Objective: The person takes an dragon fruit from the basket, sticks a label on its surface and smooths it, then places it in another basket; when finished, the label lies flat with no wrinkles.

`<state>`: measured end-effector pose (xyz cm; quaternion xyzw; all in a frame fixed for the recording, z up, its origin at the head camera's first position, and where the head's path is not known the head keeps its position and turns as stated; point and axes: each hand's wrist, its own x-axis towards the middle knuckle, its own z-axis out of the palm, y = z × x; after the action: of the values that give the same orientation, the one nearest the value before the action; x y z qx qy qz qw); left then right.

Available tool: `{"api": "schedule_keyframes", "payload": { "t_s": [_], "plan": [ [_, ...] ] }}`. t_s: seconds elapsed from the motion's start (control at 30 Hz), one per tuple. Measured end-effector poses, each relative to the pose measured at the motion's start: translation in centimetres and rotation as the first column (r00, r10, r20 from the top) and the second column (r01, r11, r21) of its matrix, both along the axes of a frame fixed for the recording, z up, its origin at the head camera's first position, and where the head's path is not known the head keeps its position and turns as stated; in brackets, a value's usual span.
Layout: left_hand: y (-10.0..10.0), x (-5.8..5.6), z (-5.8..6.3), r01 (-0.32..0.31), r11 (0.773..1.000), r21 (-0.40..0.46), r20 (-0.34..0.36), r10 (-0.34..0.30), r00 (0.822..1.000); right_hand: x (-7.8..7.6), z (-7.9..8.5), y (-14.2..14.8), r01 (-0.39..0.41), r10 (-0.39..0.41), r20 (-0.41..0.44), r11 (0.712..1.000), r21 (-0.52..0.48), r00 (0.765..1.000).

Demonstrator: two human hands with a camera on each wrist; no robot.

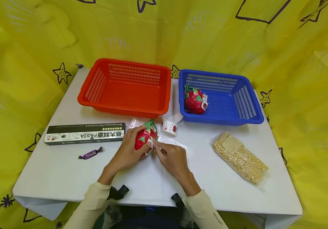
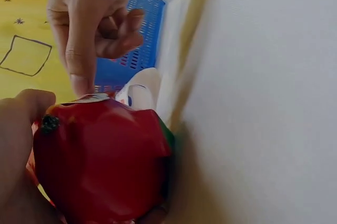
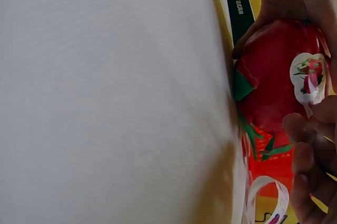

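Over the middle of the table, my left hand (image 1: 131, 144) grips a red dragon fruit (image 1: 141, 140) with green leafy tips. A white sticker label (image 3: 308, 79) with a fruit picture lies on its side. My right hand (image 1: 174, 158) pinches the label's edge between thumb and forefinger, its other fingers curled in. From the left wrist view, the right fingertips (image 2: 82, 83) meet the label on top of the fruit. Just behind the hands stands a roll of labels (image 1: 169, 127). Part of the fruit is hidden by the left hand.
At the back are a red basket (image 1: 124, 109) and a blue basket (image 1: 221, 119), the latter with another labelled dragon fruit (image 1: 194, 101) inside. A pasta box (image 1: 85, 133) and a purple-wrapped candy (image 1: 91, 153) lie left; a bag of yellow kernels (image 1: 241, 159) lies right.
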<state>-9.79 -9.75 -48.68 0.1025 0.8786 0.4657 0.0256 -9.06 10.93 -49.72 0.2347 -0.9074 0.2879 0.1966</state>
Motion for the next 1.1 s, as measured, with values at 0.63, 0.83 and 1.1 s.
{"api": "schedule_keyframes", "payload": {
  "t_s": [0.63,0.83,1.1],
  "plan": [
    [1.1,0.6,2.4,-0.068,0.961,0.267,0.142,0.03,0.989,0.8,2.5,-1.3,0.083,0.034,0.572,0.981,-0.177,0.819],
    [2.5,1.7,3.7,-0.018,0.892,0.452,0.219,-0.092,0.971,0.9,4.7,-0.5,0.055,0.195,0.6,0.927,-0.372,0.776],
    [4.6,0.9,3.7,0.015,0.85,0.526,0.183,-0.131,0.974,0.2,6.6,0.8,0.113,0.064,0.595,0.96,-0.256,0.801]
  ]
}}
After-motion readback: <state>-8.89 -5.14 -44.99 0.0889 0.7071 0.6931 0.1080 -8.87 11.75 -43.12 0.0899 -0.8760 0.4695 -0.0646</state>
